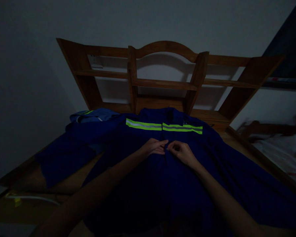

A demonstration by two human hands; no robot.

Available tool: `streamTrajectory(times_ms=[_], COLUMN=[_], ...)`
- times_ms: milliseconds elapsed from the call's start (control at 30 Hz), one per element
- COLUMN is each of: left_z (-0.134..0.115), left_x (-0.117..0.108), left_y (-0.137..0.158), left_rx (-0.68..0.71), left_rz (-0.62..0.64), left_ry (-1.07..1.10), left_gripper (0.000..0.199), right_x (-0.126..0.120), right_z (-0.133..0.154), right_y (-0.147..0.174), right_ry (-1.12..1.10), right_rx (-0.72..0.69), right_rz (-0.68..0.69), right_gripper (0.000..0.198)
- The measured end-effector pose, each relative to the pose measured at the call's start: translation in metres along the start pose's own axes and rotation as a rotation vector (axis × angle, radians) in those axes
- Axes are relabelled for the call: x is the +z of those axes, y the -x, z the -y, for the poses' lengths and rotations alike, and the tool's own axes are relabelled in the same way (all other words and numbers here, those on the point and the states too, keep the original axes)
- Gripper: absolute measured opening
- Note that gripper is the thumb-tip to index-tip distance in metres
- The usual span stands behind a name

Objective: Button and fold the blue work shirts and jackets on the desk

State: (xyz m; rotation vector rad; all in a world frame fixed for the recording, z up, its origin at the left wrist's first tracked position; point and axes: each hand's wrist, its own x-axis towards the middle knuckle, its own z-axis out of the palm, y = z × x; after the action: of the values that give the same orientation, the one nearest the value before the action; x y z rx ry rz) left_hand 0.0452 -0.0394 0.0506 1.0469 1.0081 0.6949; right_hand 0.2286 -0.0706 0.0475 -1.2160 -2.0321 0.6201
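Note:
A dark blue work jacket (143,174) with a yellow-green reflective band (144,125) across the chest lies spread out, its collar toward the shelf. At the front opening, just below the band, my left hand (155,146) pinches the jacket's edge between thumb and fingers. Close beside it on the right, my right hand (181,151) is closed in a pinch at the same opening, thumb and forefinger together on the cloth. Whatever small part sits between the fingertips is too dark to make out.
Behind the jacket stands a wooden shelf unit (165,84) against the wall. Another folded blue garment (96,115) with a reflective stripe lies at the back left. A pale cord (37,197) runs along the lower left. White cloth (283,151) lies at the right. The room is dim.

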Motion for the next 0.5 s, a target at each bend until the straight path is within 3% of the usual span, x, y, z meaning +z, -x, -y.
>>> streamTrajectory(times_ms=[267,500], left_z=[0.010,0.019], left_x=[0.001,0.001], left_y=[-0.010,-0.013], left_rx=[0.069,0.239], left_rz=[-0.054,-0.070], left_ry=[-0.090,-0.269], left_gripper=[0.023,0.006], right_x=[0.000,-0.001], right_z=[-0.007,-0.006], right_y=[0.000,-0.001], right_ry=[-0.039,-0.005], right_rx=[0.073,0.063], right_rz=[0.076,0.099], right_gripper=[0.023,0.023])
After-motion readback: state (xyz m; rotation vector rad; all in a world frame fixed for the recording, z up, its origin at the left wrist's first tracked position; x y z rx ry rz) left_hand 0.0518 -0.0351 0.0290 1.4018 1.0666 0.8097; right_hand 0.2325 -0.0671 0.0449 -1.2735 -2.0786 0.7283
